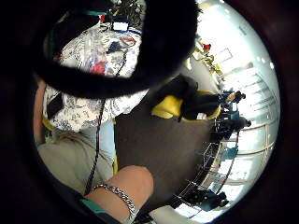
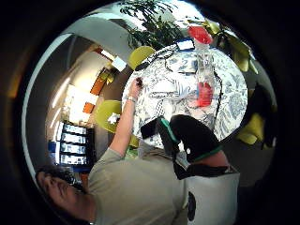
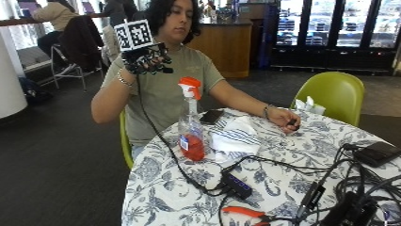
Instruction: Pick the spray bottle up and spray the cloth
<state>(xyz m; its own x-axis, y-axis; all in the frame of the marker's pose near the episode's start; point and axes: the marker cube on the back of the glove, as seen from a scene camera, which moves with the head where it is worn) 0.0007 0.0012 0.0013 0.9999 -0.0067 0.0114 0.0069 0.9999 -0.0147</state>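
Upright, clear plastic spray bottle [image 3: 190, 123] beside folded striped cloth [image 3: 235, 135] (raised grip [image 3: 148, 59] loosely curled, empty).

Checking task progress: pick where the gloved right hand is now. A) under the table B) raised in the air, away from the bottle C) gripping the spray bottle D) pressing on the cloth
B: in the outside view the gloved right hand is raised near shoulder height, holding nothing, while the spray bottle stands untouched on the table.
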